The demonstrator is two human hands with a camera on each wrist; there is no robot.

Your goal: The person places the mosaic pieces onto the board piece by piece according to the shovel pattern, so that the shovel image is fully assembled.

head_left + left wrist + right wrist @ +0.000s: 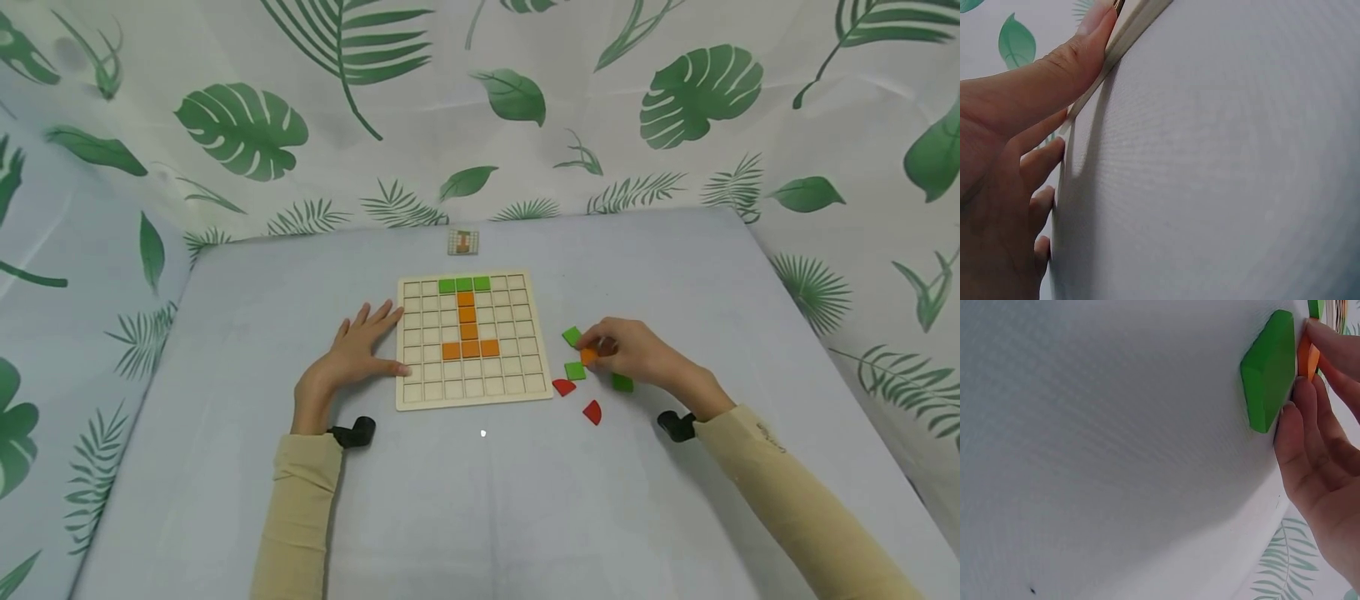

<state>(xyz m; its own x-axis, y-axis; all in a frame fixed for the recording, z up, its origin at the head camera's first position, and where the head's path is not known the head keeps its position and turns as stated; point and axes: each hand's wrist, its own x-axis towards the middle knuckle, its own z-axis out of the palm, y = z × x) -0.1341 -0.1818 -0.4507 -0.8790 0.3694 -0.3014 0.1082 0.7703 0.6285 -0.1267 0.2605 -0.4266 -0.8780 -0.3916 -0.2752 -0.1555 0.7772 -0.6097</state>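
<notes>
A pale wooden grid board (517, 367) lies mid-table. Three green tiles (464, 284) sit in its top row. Below them, several orange tiles (468, 315) form a column ending in a short crosswise row. My left hand (348, 354) rests at the board's left edge with fingers spread, its thumb (1072, 65) on the rim. Right of the board, my right hand (633, 352) pinches an orange tile (588, 357) between thumb and fingers, close to the tabletop. In the right wrist view, a loose green tile (1270, 375) lies beside those fingers.
More green tiles (575, 371) lie around my right hand. Two red quarter-circle pieces (592, 412) are nearer me, one by the board's corner. A small pattern card (462, 242) lies behind the board. A leaf-printed cloth (420, 100) rises behind the table.
</notes>
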